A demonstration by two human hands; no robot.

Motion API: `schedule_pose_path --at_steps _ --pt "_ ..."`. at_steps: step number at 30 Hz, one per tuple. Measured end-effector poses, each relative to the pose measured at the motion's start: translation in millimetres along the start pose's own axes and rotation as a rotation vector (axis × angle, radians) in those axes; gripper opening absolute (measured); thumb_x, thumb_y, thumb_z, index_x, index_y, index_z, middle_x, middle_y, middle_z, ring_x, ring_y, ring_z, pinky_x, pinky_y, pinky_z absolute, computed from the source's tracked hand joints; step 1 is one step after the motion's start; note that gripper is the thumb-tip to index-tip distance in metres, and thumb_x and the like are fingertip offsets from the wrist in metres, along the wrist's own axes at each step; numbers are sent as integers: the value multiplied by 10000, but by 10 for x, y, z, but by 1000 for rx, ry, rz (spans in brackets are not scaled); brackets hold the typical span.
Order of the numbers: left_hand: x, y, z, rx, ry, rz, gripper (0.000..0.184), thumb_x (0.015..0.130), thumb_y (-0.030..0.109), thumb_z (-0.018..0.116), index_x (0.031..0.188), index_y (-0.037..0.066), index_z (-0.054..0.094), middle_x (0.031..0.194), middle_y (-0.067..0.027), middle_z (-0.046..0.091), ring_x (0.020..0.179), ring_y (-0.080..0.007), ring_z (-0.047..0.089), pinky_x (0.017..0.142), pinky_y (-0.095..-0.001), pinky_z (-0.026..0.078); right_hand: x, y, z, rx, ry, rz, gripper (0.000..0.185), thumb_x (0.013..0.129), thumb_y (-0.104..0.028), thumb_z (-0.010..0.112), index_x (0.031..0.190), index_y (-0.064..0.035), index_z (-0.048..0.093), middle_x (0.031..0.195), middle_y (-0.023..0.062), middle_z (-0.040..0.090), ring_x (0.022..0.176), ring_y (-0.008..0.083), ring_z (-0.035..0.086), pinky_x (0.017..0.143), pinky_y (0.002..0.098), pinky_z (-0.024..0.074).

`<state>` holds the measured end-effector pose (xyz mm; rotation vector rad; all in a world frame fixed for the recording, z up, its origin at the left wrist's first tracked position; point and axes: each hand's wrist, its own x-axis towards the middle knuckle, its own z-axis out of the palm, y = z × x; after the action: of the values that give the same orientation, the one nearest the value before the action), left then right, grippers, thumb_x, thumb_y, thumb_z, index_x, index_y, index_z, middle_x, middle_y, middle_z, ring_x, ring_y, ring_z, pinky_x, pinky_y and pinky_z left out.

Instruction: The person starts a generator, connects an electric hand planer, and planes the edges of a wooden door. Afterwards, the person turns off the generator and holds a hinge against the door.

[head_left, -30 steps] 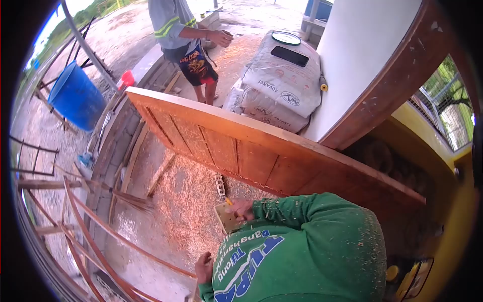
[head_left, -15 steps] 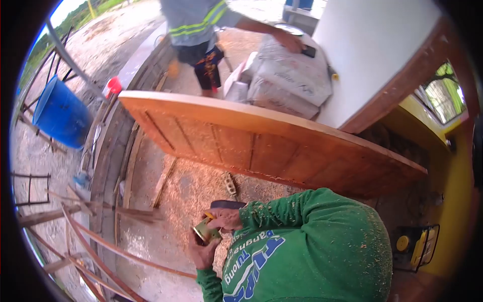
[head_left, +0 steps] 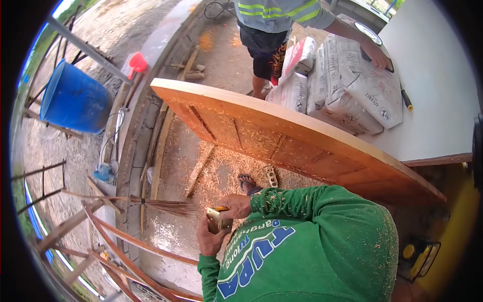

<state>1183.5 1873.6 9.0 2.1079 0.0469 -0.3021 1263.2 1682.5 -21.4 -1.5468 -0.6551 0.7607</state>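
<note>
My left hand (head_left: pixel 210 239), low at the centre, is closed around a small flat brass-coloured piece (head_left: pixel 214 217); its exact kind is unclear. Across its upper side lies my right hand (head_left: pixel 235 206), fingers closed on a thin yellow pencil (head_left: pixel 220 208) at the edge of the piece. Both hands are close together in front of my green shirt (head_left: pixel 312 241), which has wood shavings on it. Beyond them, a brown wooden panelled door (head_left: pixel 282 143) stands on its long edge.
Across the door, another person's hand (head_left: pixel 377 55) holds a dark object over stacked bags (head_left: pixel 352 80). A screwdriver (head_left: pixel 406 100) lies nearby. Shavings (head_left: pixel 221 171) and a hollow block (head_left: pixel 271 176) are on the floor. At left are a blue barrel (head_left: pixel 75 98), a broom (head_left: pixel 166 204) and wooden framing (head_left: pixel 136 236).
The view has shifted, so the door and bags appear farther right. The brass-coloured piece has turned in my left hand. My right hand stays on it with the pencil.
</note>
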Motion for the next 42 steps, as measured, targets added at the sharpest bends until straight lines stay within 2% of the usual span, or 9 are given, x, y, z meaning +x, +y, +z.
schedule_pose_path --at_steps 3,7,10,13,16,23,27,33,42 --pt "658 141 -225 227 -41 169 657 580 135 817 1143 -28 523 961 -135 617 846 -237 611 747 -323 496 184 -88 -339 16 168 -8 233 842 -256 559 920 -37 565 721 162 561 655 216 545 620 360 431" --pt "1210 729 -247 179 -159 39 550 608 163 798 1065 4 538 822 -103 609 728 -200 598 649 -320 486 59 -507 -992 12 309 -2 239 819 -277 603 865 -44 629 808 157 634 738 261 623 674 363 482" --pt "1510 663 -184 83 -202 51 488 628 216 787 1018 47 546 740 -82 565 655 -159 552 581 -317 454 -284 -233 -1726 -571 836 -363 184 798 -226 633 840 -49 662 789 139 656 748 299 629 671 380 493" --pt "1731 793 -253 201 -278 134 457 672 131 755 1065 30 546 782 -11 568 690 -74 501 618 -246 442 -853 63 -2371 -1018 1280 67 133 798 -214 608 767 -100 668 710 111 643 654 313 606 611 390 503" --pt "1932 950 -368 415 -327 265 492 623 134 795 1038 31 551 760 -54 558 663 -138 532 609 -282 449 -1386 168 -2588 -1017 1212 752 168 836 -286 573 844 -140 657 728 140 649 693 335 640 596 446 501" --pt "2367 900 -647 565 -414 515 522 644 84 774 1100 22 529 910 -120 561 801 -266 567 705 -355 463 -1525 305 -2455 -867 1368 933 265 865 -361 527 881 -107 602 789 193 647 780 383 624 691 480 484" --pt "2623 914 -725 545 -367 622 546 636 21 758 1130 24 525 947 -119 566 826 -288 581 712 -348 473 -1486 422 -2349 -842 1465 941 209 857 -313 540 877 -114 601 779 194 643 765 399 618 667 491 482" --pt "2871 862 -868 423 -393 460 602 610 12 776 1162 38 538 988 -133 578 875 -281 586 752 -341 480 -1364 273 -2002 -838 1571 927 165 864 -273 541 843 -110 551 753 199 629 733 420 607 628 516 474" --pt "3069 675 -984 366 -334 708 619 591 -38 753 1166 94 568 916 -97 549 809 -251 559 693 -330 480 -1194 138 -1295 -919 1683 790 176 875 -243 559 829 -74 536 715 192 619 700 399 610 607 496 480"
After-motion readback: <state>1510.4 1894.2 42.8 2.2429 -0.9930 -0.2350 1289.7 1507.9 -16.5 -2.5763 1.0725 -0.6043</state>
